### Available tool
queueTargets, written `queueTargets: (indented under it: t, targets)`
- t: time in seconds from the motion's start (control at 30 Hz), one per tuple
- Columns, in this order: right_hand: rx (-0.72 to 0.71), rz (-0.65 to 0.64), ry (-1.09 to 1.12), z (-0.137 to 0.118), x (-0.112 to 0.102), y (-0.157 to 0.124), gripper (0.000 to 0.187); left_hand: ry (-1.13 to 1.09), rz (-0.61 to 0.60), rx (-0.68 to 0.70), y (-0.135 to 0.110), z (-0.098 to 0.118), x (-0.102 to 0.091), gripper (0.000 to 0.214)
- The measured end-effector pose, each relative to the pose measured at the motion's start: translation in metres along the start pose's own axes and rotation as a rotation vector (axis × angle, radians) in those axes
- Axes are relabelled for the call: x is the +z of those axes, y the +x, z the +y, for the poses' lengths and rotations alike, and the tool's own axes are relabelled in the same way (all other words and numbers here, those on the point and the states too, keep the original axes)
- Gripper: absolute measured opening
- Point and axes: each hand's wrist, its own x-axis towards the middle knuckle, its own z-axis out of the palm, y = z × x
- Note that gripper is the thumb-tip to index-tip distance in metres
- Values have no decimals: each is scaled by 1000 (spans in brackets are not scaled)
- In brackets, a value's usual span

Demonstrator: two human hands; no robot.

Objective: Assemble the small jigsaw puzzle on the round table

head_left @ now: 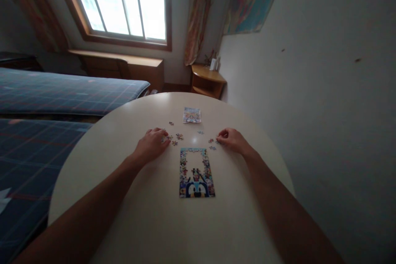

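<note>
A partly assembled jigsaw puzzle (197, 190) lies flat on the table, its border joined and a blue dog's face at the near end. White tabletop shows through the gap in its upper middle. My left hand (151, 144) rests left of the puzzle's far end, fingers stretched out and apart, touching loose puzzle pieces (180, 136). To the right, my right hand (232, 140) has thumb and fingertips pinched on a small puzzle piece (218, 141), partly hidden by the fingers. Other loose pieces (212, 147) lie beside it. A small picture card or packet (192, 115) sits beyond them.
The round white table (148, 222) has a curved edge on both sides. A plaid-covered bed (62, 90) stands at the left, a corner shelf (208, 75) and a desk (142, 60) behind. A white wall (324, 111) runs along the right.
</note>
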Motion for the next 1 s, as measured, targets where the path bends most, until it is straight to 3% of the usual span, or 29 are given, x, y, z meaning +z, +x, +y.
queueTargets:
  t: [0.1,0.2,0.3,0.4,0.6,0.7,1.0]
  targets:
    - [-42,29,73,-3,0,-3,25,4,-3,3,-1,0,0,30]
    - [-70,22,296,-11,-1,-12,30,4,3,5,-1,0,0,31]
    - [-62,-74,541,-26,-1,-24,34,11,15,36,-1,3,-1,33]
    - [-63,-157,647,-45,3,-37,33,-6,17,128,-4,11,-5,39]
    - [-62,-306,666,-69,15,-53,32,-129,-220,415,-23,34,-7,82]
    - [-125,-350,609,-73,17,-57,32,-119,-269,455,-30,43,-3,94]
    - [-300,-406,369,-73,14,-59,24,-88,-359,469,-32,46,2,101]
